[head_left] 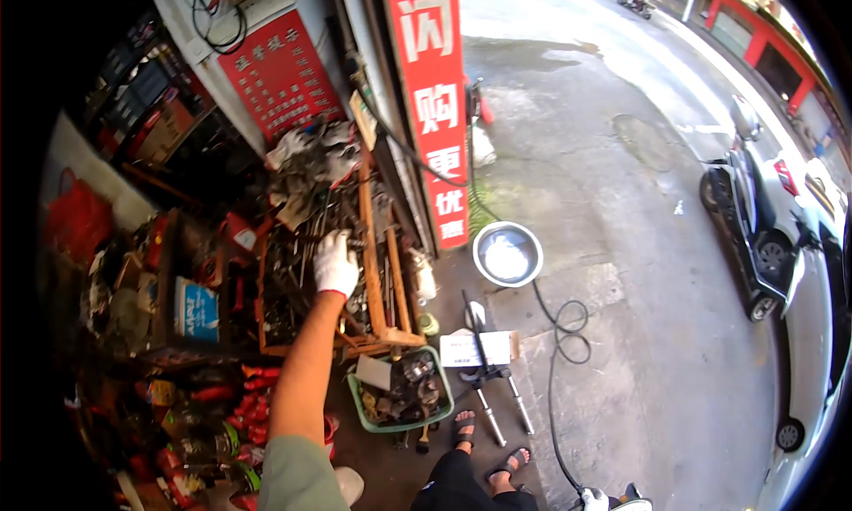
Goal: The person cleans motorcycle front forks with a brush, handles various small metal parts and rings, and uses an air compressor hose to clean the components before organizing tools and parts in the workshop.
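Observation:
My left hand [337, 264], in a white glove, reaches over a wooden-framed tool rack [371, 236] crowded with dark metal tools. Its fingers look bunched at the tools; whatever they grip is too small to name. At the lower edge my right hand [595, 499], also white-gloved, is mostly cut off beside a black hose [552, 396], so its fingers do not show. A motorcycle front fork [488, 372] with two chrome tubes lies on the ground by my feet, against a white carton [457, 351]. Left of it stands a green basket [437, 415] of greasy parts.
A metal basin [480, 267] of liquid stands ahead, below a tall red sign [429, 85]. Greasy rags [315, 156] lie at the rack's far end. Red-packed goods [253, 404] crowd the lower left. A scooter [741, 227] and a silver car [799, 351] stand at right.

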{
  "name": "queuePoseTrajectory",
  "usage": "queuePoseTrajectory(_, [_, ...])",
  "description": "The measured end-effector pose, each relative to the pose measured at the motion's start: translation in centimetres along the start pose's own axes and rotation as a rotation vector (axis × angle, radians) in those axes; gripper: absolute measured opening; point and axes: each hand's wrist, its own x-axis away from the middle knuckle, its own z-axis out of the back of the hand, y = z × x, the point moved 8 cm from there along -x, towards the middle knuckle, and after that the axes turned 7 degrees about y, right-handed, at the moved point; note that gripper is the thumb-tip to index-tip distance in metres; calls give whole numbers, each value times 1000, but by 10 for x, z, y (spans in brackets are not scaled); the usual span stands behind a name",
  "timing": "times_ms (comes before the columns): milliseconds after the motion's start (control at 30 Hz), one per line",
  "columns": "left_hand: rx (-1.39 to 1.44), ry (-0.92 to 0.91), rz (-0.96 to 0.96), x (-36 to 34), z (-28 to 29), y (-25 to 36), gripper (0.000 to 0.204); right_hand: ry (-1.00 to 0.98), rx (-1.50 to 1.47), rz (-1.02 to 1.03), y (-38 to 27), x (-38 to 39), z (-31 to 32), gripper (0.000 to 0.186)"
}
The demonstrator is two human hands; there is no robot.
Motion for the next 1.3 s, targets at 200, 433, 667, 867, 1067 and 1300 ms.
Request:
queuePoseTrajectory(200, [-305,-390,-8,-33,-60,-34,36,183,98,71,27,9,2,59])
queuePoseTrajectory(433, [-309,-203,-267,-50,-31,-30,27,232,-179,-104,-50,84,24,60])
queuePoseTrajectory(667, [-130,74,-249,-119,62,-19,30,426,-550,-40,60,-2,4,17])
queuePoseTrajectory(867, [-17,315,-341,-148,144,26,28,384,-401,9,-8,18,22,30])
queuePoseTrajectory(1067, [337,432,-457,-123,213,111,30,383,-310,85,7,-8,26,37])
queuePoseTrajectory(1300, [700,18,-296,-32,249,234,26,283,-601,174,-17,-2,69,34])
